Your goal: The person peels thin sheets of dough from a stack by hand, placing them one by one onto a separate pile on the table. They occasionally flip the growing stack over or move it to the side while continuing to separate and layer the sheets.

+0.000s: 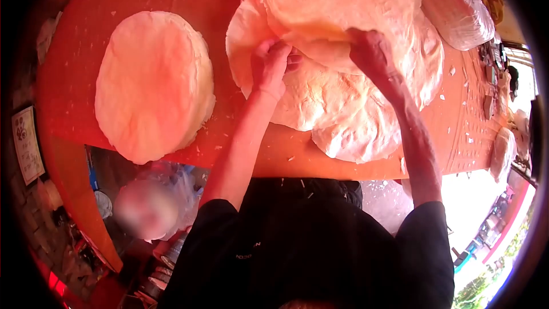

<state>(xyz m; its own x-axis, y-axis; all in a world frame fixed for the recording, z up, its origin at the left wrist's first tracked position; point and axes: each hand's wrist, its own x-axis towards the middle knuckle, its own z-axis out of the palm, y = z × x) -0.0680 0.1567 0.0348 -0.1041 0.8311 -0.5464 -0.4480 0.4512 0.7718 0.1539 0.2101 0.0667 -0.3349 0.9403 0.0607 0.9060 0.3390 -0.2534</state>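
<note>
My left hand [271, 66] is closed at the near edge of a large, pale, round sheet [343, 0] that looks like flatbread. My right hand [370, 52] grips the same near edge further right, with its fingers curled. Between the hands that edge is lifted a little. Beneath it lie more overlapping pale sheets [320, 97], wrinkled and ragged at the rim. To the left of my left hand, apart from it, stands a neat oval stack [153, 86] of similar sheets. The fingertips of both hands are partly hidden.
The orange-red table [251, 157] has crumbs scattered over it. A clear plastic bag [457, 11] of pale stuff lies at the far right. Below the table's left side is a plastic bag [183, 186]. Small dark objects [492, 74] line the right edge.
</note>
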